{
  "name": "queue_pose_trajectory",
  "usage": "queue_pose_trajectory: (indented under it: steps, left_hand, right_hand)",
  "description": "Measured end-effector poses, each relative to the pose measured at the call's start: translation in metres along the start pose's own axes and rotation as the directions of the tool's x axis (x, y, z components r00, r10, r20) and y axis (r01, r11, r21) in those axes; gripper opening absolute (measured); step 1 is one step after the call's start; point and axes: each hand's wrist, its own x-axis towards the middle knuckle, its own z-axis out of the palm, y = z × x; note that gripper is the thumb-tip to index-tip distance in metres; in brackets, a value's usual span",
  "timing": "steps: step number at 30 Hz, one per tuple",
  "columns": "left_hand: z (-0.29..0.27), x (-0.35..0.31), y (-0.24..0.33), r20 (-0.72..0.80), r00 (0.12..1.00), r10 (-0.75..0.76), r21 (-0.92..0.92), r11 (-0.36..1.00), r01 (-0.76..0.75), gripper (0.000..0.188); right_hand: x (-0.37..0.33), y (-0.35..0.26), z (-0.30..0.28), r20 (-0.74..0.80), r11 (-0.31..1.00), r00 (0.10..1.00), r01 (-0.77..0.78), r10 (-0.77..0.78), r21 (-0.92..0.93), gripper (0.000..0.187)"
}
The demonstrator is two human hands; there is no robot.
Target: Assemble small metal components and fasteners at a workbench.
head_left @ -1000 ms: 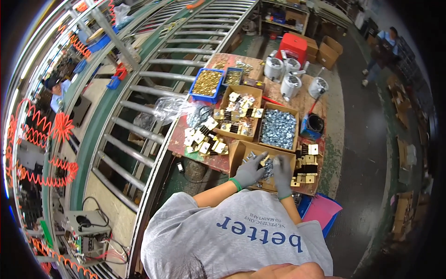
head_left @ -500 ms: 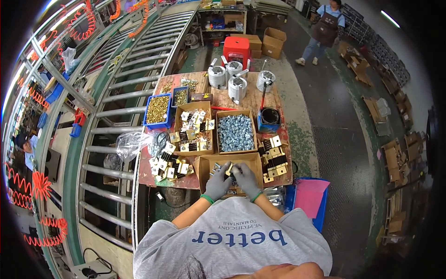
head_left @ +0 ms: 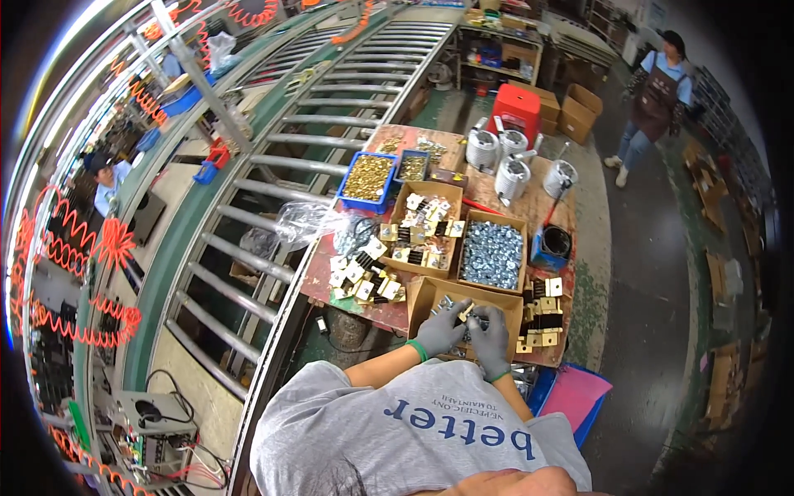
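Note:
My left hand [head_left: 442,329] and my right hand [head_left: 490,337], both in grey gloves with green cuffs, meet above a low cardboard box [head_left: 510,307]. Between their fingertips is a small brass-coloured metal piece [head_left: 467,312], pinched by the left fingers. The right fingers close in against it; what else they grip is hidden. Some loose bolts [head_left: 445,304] lie in the box beside the left hand. Just beyond stands a carton of silvery bolts [head_left: 491,255]. Brass-and-black terminal parts [head_left: 543,314] are stacked right of the box, and more terminal parts [head_left: 364,277] lie to its left.
Blue bins [head_left: 364,201] of brass hardware stand at the table's far left. Whitish cylindrical units [head_left: 513,177] and a red stool [head_left: 514,107] are farther back. A roller conveyor [head_left: 240,285] runs along the left. A person in an apron [head_left: 657,103] is in the right aisle.
The view has turned left, so the table and boxes sit farther right in the picture. Both hands stay together over the low box, still around the brass piece.

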Motion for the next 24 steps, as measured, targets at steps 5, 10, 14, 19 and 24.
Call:
queue_pose_trajectory:
  steps: [5,10,14,19,24]
  left_hand:
    - [0.003,0.000,-0.004,-0.023,0.998,0.055,-0.034,0.998,-0.056,0.065]
    - [-0.005,-0.007,0.005,-0.061,0.997,0.055,-0.059,0.997,-0.059,0.067]
    - [-0.012,-0.011,0.011,-0.005,1.000,-0.002,-0.104,0.995,0.001,0.066]
    - [0.005,-0.005,0.001,-0.084,0.994,0.067,-0.063,0.995,-0.073,0.064]
    - [0.003,-0.008,0.001,-0.052,0.999,0.016,-0.103,0.994,-0.021,0.063]
  right_hand:
    - [-0.001,0.020,0.008,0.167,0.717,0.854,-0.508,0.493,0.478,0.022]
    - [-0.001,0.000,0.003,0.124,0.946,0.963,-0.259,0.238,0.196,0.020]
    - [-0.002,0.024,0.009,0.125,0.838,0.921,-0.387,0.368,0.384,0.018]
    - [-0.005,0.010,0.013,0.171,0.879,0.915,-0.400,0.366,0.260,0.017]
    - [0.000,0.001,0.009,0.081,0.858,0.894,-0.447,0.442,0.254,0.025]
